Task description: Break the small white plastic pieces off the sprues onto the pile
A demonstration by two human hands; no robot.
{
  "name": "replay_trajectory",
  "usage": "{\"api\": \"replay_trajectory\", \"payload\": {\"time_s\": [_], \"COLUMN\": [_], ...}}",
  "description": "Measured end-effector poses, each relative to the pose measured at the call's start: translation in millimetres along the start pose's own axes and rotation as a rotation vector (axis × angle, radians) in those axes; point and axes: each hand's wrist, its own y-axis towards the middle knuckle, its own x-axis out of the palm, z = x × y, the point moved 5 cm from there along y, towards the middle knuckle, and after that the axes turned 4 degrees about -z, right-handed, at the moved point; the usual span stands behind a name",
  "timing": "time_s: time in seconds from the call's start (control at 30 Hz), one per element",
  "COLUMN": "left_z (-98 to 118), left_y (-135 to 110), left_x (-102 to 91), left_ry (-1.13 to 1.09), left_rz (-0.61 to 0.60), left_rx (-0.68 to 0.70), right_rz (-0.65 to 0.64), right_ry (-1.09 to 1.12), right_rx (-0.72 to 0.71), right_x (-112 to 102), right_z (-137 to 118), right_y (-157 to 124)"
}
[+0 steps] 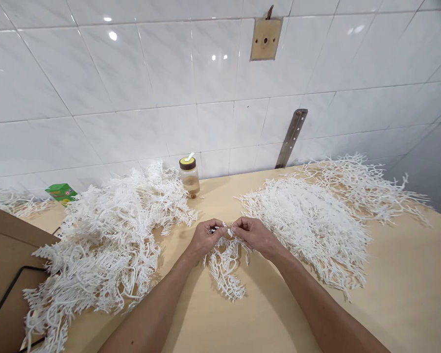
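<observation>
Both hands meet over the middle of the table, thumbs and fingertips pinched close together. A white branching strand piece (226,272), coral-like and many-tipped, hangs from them down to the tabletop. My left hand (207,238) is closed on its upper left end. Closed on the upper right end of the same piece is my right hand (255,235). The exact spot between the fingertips is small and partly covered by the fingers. To the left lies a big tangled heap of similar white strands (113,235); a flatter pile of white strands (312,220) lies close by my right hand.
A jar with a yellow-and-brown lid (190,179) stands at the back near the tiled wall. Behind the left heap is a green box (61,192). A cardboard box (11,255) borders the left side. More loose branches (367,184) lie back right, near a metal strip (292,137).
</observation>
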Motion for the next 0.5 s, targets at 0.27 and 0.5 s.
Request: {"api": "replay_trajectory", "payload": {"time_s": [0.27, 0.5], "left_z": [2.7, 0.5], "left_y": [-4.0, -3.6], "left_x": [0.1, -1.2], "left_ry": [-0.078, -0.101], "left_rz": [-0.034, -0.017], "left_rx": [-0.073, -0.070], "right_rz": [0.050, -0.065], "right_ry": [-0.035, 0.080], "right_rx": [-0.059, -0.049], "right_x": [-2.9, 4.8], "right_z": [-7.8, -6.7], "right_y": [-1.9, -3.3]}}
